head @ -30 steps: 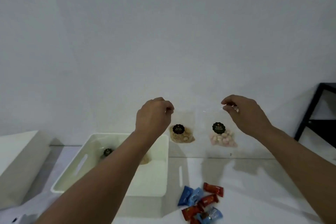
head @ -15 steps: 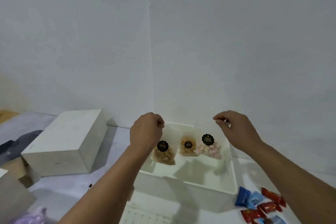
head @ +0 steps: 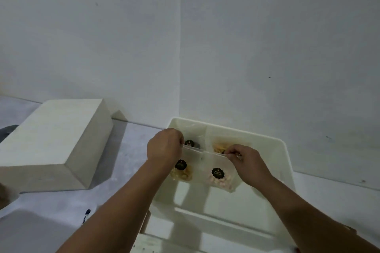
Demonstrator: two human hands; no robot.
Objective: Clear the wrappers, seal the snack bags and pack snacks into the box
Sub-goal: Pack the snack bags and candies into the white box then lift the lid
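Note:
A white plastic box (head: 285, 162) stands open on the table. Over its inside, my left hand (head: 164, 148) pinches the top edge of a clear snack bag (head: 182, 171) with tan pieces and a dark round label. My right hand (head: 244, 159) pinches the top of a second clear bag (head: 219, 178) holding pink pieces. Both bags hang side by side, low inside the box. Behind them, two more snack bags lie against the far wall: one with a dark label (head: 190, 142) and one with yellowish snacks (head: 219, 147).
A closed white carton (head: 53, 146) sits to the left of the box near the wall. A white perforated surface (head: 148, 246) shows at the bottom edge in front of the box. A small dark item (head: 87, 212) lies on the table by my left forearm.
Both hands have carried the two bags leftward and down, from in front of the wall into the box. The view has shifted, and the candy wrappers are out of frame.

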